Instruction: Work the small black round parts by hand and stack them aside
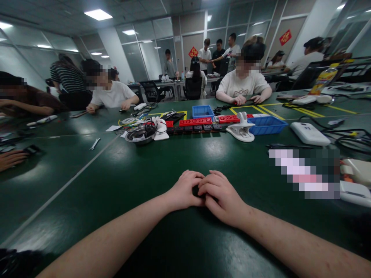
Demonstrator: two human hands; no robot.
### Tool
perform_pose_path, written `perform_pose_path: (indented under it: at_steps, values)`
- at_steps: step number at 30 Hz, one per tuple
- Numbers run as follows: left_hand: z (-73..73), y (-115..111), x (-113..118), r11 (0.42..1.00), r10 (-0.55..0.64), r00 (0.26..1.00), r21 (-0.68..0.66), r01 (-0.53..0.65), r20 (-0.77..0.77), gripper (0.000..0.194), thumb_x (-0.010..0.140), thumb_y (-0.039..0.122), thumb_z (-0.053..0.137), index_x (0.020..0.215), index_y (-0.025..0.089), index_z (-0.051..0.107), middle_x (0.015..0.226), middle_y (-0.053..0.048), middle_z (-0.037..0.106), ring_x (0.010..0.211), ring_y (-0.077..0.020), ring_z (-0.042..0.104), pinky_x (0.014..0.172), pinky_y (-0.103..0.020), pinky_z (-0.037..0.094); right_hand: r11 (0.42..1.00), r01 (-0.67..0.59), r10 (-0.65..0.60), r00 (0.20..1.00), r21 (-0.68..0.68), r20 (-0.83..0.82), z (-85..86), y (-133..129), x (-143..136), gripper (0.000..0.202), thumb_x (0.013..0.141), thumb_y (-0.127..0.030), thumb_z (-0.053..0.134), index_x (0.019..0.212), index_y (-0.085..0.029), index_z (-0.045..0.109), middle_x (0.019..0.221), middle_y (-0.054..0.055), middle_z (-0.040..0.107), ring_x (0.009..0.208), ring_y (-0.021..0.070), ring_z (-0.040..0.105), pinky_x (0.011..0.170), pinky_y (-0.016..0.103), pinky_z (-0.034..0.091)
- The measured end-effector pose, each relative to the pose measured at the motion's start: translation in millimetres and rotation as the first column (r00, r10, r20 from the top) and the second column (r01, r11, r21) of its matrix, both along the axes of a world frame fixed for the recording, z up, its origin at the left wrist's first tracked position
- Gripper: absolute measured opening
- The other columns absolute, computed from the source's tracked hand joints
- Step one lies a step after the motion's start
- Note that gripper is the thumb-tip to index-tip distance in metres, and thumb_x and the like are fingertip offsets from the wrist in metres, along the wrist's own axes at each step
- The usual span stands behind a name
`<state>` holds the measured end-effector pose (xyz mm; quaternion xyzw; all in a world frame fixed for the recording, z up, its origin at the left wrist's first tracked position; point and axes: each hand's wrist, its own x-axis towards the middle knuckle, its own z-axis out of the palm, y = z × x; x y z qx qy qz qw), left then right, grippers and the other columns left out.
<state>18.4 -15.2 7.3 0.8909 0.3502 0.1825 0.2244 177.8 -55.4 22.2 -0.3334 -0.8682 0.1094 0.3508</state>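
Black object (pixel 195 190), mostly hidden, just above the green surface (pixel 139 170), near and central. The left hand (pixel 185 189) holds it, fingers curled narrow; the right hand (pixel 218 194) also grips it, fingers bent. Steadiness probably calls for left bracing, right fingertips light.

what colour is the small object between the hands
The small, mostly hidden object looks black; head view.

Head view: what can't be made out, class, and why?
Head view throughout:
Dark thing between left hand and right hand: they mostly hide it.
Pixelated patch, right: blocks mask what's beneath.
Co-worker's hand, far left: picture edge cuts it off.
Yellow bottle: label too blurred to read.
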Motion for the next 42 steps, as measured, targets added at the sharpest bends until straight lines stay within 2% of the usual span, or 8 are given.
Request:
perform_pose_path:
  at_steps: [4, 8, 12, 18, 25, 36, 39, 42]
  values:
    - [-1.8, -0.2, 0.1, 1.0, -0.012, 0.999, 0.007, 0.012, -0.038, 0.036, 0.058, 0.028, 0.068, 0.092, 0.024, 0.06, 0.11, -0.002, 0.052, 0.105, -0.0233, 0.046, 0.102, -0.046, 0.02, 0.994, -0.1, 0.097, 0.993, 0.044, 0.066, 0.2, -3.4, -0.7, 0.021, 0.07, -0.009, 0.039, 0.063, -0.022, 0.054, 0.066, -0.002, 0.058, 0.077, 0.0142, 0.055, 0.1, 0.044, 0.024]
    - [-2.2, -0.9, -0.1, 1.0, -0.001, 0.998, -0.008, 0.001, -0.066, 0.048, 0.058, 0.033, 0.068, 0.103, 0.023, 0.054, 0.109, -0.003, 0.052, 0.106, -0.0243, 0.045, 0.102, -0.048, 0.018, 0.993, -0.102, 0.101, 0.995, 0.054, 0.017, 4.2, -3.2, 1.8, 0.025, 0.069, -0.009, 0.039, 0.083, -0.022, 0.056, 0.085, 0.0, 0.062, 0.088, 0.0157, 0.055, 0.102, 0.045, 0.021]
    - [-0.5, -3.8, -1.4, 0.999, 0.041, 0.999, 0.006, -0.041, -0.006, 0.059, 0.061, 0.037, 0.066, 0.114, 0.022, 0.045, 0.117, -0.006, 0.047, 0.112, -0.0254, 0.041, 0.103, -0.048, 0.021, 0.999, 0.008, -0.009, 1.0, 0.048, 0.024, 12.3, -1.0, 7.2, 0.031, 0.073, -0.019, 0.048, 0.104, -0.019, 0.05, 0.103, 0.006, 0.058, 0.099, 0.0206, 0.051, 0.1, 0.048, 0.023]
    - [4.8, -13.0, 1.8, 0.987, 0.142, 0.99, 0.076, -0.142, 0.006, 0.07, 0.056, 0.048, 0.068, 0.116, 0.021, 0.042, 0.124, -0.009, 0.04, 0.118, -0.028, 0.034, 0.105, -0.052, 0.012, 0.977, 0.213, -0.21, 0.972, -0.017, 0.11, 12.4, 1.6, 6.5, 0.025, 0.073, -0.034, 0.055, 0.09, -0.016, 0.052, 0.091, 0.009, 0.053, 0.085, 0.023, 0.049, 0.076, 0.041, 0.04]
    - [5.2, -17.8, 9.1, 0.977, 0.176, 0.983, 0.132, -0.169, -0.045, 0.038, 0.059, 0.039, 0.064, 0.091, 0.02, 0.054, 0.095, -0.003, 0.051, 0.096, -0.0227, 0.048, 0.105, -0.051, 0.014, 0.963, 0.244, -0.228, 0.964, -0.111, 0.137, 1.4, 3.1, -3.7, 0.009, 0.075, -0.022, 0.051, 0.081, -0.015, 0.051, 0.081, 0.007, 0.048, 0.075, 0.0192, 0.047, 0.069, 0.037, 0.043]
    - [2.9, -18.1, 7.1, 0.972, 0.213, 0.976, 0.113, -0.206, -0.053, 0.036, 0.061, 0.04, 0.064, 0.088, 0.018, 0.054, 0.087, -0.002, 0.053, 0.09, -0.021, 0.05, 0.102, -0.048, 0.02, 0.976, 0.196, -0.19, 0.98, -0.095, 0.061, -0.5, 3.6, -1.8, 0.012, 0.077, -0.023, 0.052, 0.085, -0.015, 0.052, 0.084, 0.007, 0.049, 0.078, 0.0188, 0.048, 0.07, 0.037, 0.044]
    - [4.4, -13.2, 4.3, 0.987, 0.14, 0.99, 0.081, -0.136, -0.037, 0.036, 0.059, 0.036, 0.067, 0.087, 0.018, 0.055, 0.09, -0.002, 0.053, 0.089, -0.0204, 0.05, 0.097, -0.044, 0.03, 0.983, 0.17, -0.167, 0.985, -0.072, 0.04, 0.1, 3.2, -0.2, 0.013, 0.076, -0.021, 0.051, 0.087, -0.015, 0.053, 0.085, 0.008, 0.05, 0.079, 0.0194, 0.048, 0.07, 0.038, 0.044]
    - [6.1, -5.0, -1.1, 0.999, 0.009, 1.0, 0.045, -0.008, -0.013, 0.031, 0.058, 0.032, 0.07, 0.082, 0.018, 0.056, 0.092, -0.002, 0.052, 0.089, -0.0196, 0.048, 0.084, -0.034, 0.04, 0.996, 0.067, -0.069, 0.997, -0.066, -0.02, 1.6, 2.1, 1.2, 0.016, 0.073, -0.014, 0.049, 0.088, -0.016, 0.055, 0.088, 0.007, 0.054, 0.083, 0.0197, 0.05, 0.072, 0.038, 0.043]
